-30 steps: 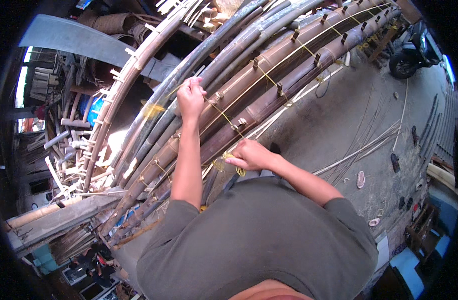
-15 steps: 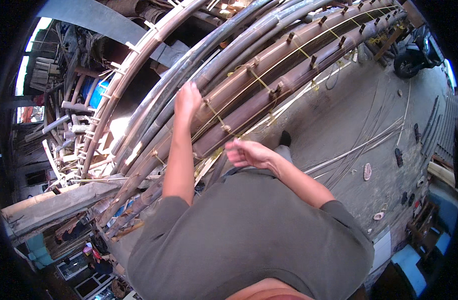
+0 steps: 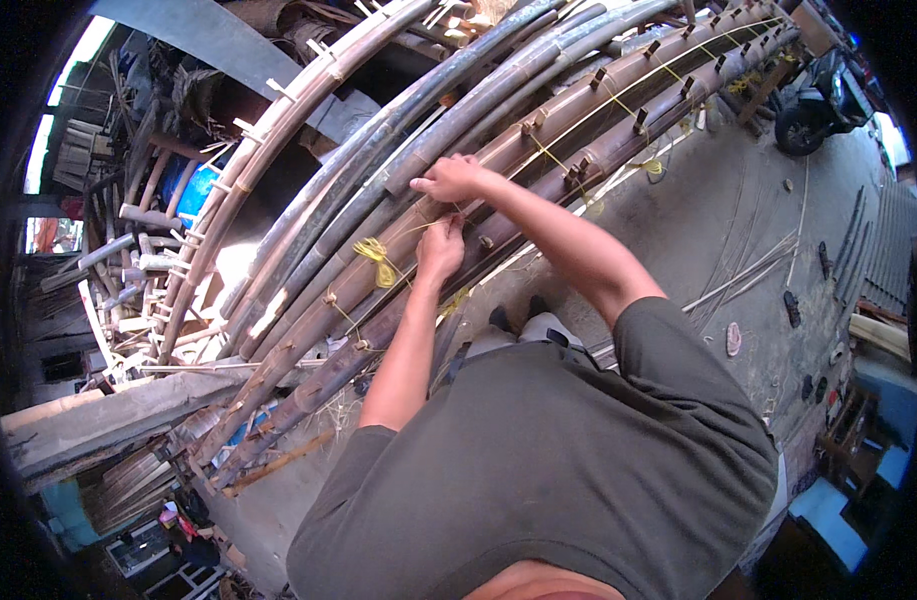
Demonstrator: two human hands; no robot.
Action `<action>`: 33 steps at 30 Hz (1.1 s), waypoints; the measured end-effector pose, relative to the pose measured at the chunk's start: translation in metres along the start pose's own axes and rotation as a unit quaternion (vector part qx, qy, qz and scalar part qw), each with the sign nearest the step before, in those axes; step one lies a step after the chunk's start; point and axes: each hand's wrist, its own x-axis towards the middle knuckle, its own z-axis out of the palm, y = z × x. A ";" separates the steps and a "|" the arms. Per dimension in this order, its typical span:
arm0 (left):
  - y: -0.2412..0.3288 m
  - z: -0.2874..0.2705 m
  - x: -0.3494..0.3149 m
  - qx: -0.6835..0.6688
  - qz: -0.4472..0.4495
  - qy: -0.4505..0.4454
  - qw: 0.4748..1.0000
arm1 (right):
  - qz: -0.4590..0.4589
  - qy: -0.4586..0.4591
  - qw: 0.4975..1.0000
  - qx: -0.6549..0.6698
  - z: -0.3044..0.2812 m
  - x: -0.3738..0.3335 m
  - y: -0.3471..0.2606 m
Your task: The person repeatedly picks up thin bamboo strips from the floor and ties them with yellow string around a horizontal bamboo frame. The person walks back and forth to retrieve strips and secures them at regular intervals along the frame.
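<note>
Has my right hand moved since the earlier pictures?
Yes, your right hand moved away from your body, from the near side of the closest bamboo pole to beyond it.

The right forearm (image 3: 568,232) hides part of the dark bamboo pole (image 3: 610,144)

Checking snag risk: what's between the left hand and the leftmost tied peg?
In the head view, a yellow cord bundle lies between them, seen against a bamboo pole.
</note>
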 end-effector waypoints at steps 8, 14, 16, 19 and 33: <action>0.001 -0.001 -0.003 -0.004 -0.033 0.057 0.998 | -0.124 -0.168 0.978 0.011 0.016 -0.178 -0.010; 0.043 -0.051 0.057 -0.246 0.048 0.098 0.963 | -0.095 -0.081 0.988 0.085 0.044 -0.183 -0.013; 0.041 -0.062 0.097 -0.234 0.088 0.145 0.957 | -0.101 -0.072 0.991 0.039 0.040 -0.187 -0.011; -0.025 -0.028 0.133 0.167 -0.035 0.119 0.978 | -0.131 -0.081 0.988 -0.017 0.047 -0.189 -0.014; -0.123 -0.090 -0.081 0.054 0.032 -0.077 0.995 | 0.196 0.324 0.412 0.829 0.140 -0.155 -0.127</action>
